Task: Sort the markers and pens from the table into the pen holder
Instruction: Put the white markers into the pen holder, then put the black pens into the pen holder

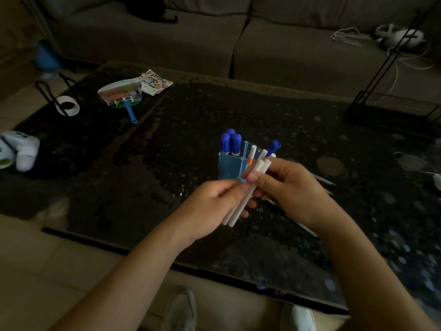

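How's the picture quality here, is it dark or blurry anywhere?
Head view: dim overall, with the table nearly black; both hands, left hand and right hand, and the white pens are slightly motion-soft; straight edges bow from the wide-angle lens; the blue pen holder stays readable.

Dim room, grey sofa [214, 44], dark table [238, 111], tiled floor [35, 259]

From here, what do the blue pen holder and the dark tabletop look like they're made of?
The translucent blue pen holder looks like acrylic or hard plastic: light passes through its flat, glossy walls, and blue-capped markers show behind them. The dark speckled tabletop looks like polished stone, perhaps granite, given its mottled flecks and faint sheen; dim light leaves that uncertain.
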